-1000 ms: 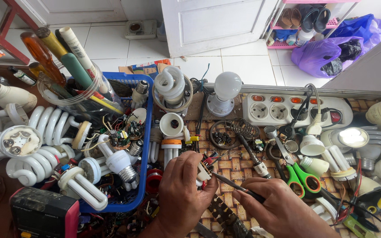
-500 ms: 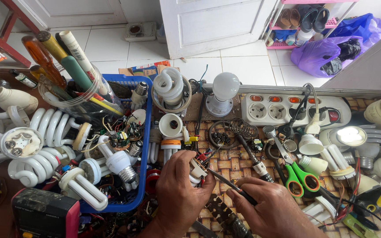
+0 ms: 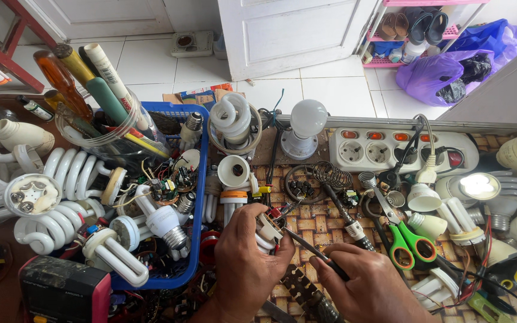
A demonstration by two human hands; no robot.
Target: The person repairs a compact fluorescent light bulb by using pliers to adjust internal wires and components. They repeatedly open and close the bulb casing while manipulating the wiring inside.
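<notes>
Ribbed white lamp base (image 3: 265, 230); thin dark probe (image 3: 312, 251)

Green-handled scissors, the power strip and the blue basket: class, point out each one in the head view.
Scissors (image 3: 413, 244), head view, on the green handle loops.
Power strip (image 3: 384, 152), head view, on its white top between sockets.
Basket (image 3: 199, 197), head view, on its blue right wall.

The worktop (image 3: 324, 224) is covered by a woven-pattern mat. Directly on it are laid a blue basket (image 3: 198, 197), a white power strip (image 3: 384, 149), green-handled scissors (image 3: 408, 242), a dome bulb (image 3: 306, 119) and loose lamp housings (image 3: 426, 197).
</notes>
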